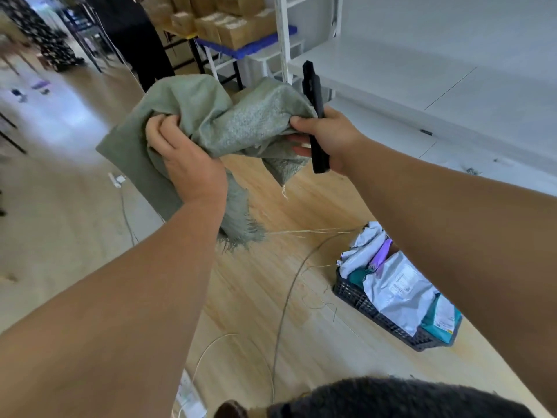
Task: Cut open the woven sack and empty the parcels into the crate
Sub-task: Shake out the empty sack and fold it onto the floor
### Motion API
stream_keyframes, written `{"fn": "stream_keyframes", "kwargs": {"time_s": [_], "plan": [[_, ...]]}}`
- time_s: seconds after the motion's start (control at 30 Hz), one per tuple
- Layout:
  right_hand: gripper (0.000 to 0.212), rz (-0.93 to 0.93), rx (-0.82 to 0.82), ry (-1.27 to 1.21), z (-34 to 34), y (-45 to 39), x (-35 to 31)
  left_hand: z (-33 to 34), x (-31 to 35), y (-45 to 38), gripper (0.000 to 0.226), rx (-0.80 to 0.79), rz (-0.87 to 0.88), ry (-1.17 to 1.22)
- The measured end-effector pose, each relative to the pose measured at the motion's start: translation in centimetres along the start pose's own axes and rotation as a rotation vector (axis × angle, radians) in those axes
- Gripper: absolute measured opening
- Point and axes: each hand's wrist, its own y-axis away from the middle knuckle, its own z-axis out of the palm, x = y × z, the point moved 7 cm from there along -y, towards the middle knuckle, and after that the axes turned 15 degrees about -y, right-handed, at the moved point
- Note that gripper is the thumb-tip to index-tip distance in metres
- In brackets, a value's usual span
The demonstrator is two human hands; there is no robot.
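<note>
left hand (184,158): I'm fisted on the limp woven sack (211,122)
right hand (328,140): gripping sack edge plus black cutter (315,116)
crate (370,306): near right, parcels (398,285) inside

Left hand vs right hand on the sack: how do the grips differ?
The left hand holds only the woven sack, bunching a thick wad of cloth in a closed fist. The right hand pinches just a corner of the sack, and also holds a black cutter that stands nearly upright. The left hand shows its back to the camera; the right hand shows its thumb side. Both are bare and hold the limp sack up in the air.
</note>
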Motion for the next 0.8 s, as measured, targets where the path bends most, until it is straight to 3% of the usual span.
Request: {"fn": "stream_keyframes", "kwargs": {"time_s": [0.43, 0.63, 0.8], "plan": [[0.041, 0.097, -0.08, 0.067, 4.6, 0.2, 4.6, -2.7, -4.9, -2.4, 0.046, 0.008, 0.019, -0.172], [0.022, 0.201, -0.218, 0.08, 11.8, 0.9, 9.6, -6.9, -12.2, -2.9, 0.047, 0.046, -0.037, -0.324], [0.039, 0.289, -0.324, 0.102, 18.6, 2.0, 14.2, -11.4, -18.9, -3.0, 0.05, 0.074, -0.111, -0.441]]}}
